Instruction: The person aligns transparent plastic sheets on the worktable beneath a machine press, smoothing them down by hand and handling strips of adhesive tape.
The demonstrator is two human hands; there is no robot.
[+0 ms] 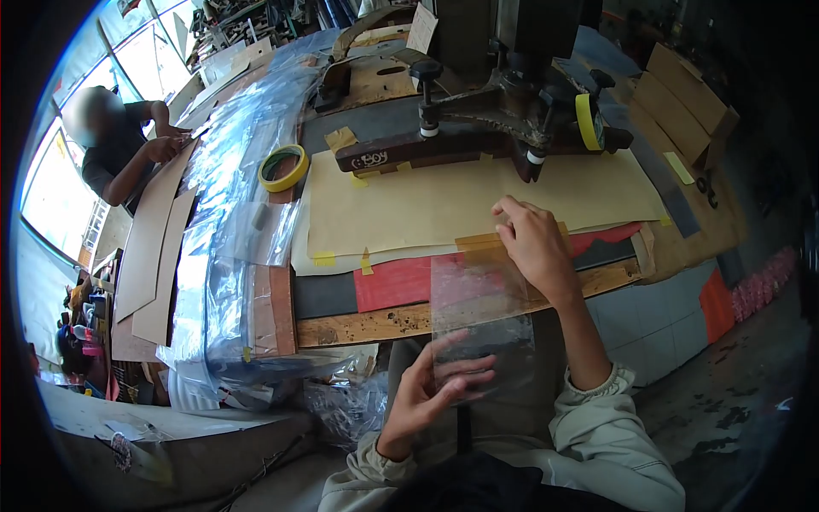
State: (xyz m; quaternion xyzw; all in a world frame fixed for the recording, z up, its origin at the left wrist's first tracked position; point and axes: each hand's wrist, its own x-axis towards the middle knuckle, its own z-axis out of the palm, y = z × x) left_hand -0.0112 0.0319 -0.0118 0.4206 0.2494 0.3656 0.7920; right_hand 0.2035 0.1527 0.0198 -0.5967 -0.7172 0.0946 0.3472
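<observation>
A clear plastic bag (478, 320) hangs over the front edge of the bench. My left hand (431, 384) is at its lower end, fingers behind the film and thumb by its edge, lightly gripping it. Above the bag's top end, my right hand (537, 247) is closed, its fingers curled over the cream sheet (401, 209); whatever they pinch is too small to tell. Under that hand lies an amber strip (479, 242) along the sheet's front edge. A red sheet (388, 286) shows below the cream one.
A dark clamp bar (409, 158) presses across the cream sheet's back. One yellow tape roll (283, 168) lies left; another tape roll (589, 121) leans on the bar. Plastic film (222, 188) covers the left side. A person (128, 145) works beyond brown boards (153, 247). A cardboard box (682, 102) stands right.
</observation>
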